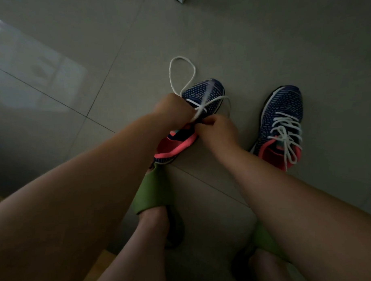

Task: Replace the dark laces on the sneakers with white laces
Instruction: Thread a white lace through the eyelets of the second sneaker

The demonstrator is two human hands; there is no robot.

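White lace point(183, 77) between pinching hands point(200, 116)

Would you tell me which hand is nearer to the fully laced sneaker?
Right. The right hand works at the other sneaker, beside the laced sneaker; the left hand is farther off, beyond it.

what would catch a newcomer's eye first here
Both hands, left and right, meet mid-frame over a navy-and-coral sneaker, pinching its white lace, which loops onto the grey floor beyond the toe. To the right stands the second sneaker, already laced white.
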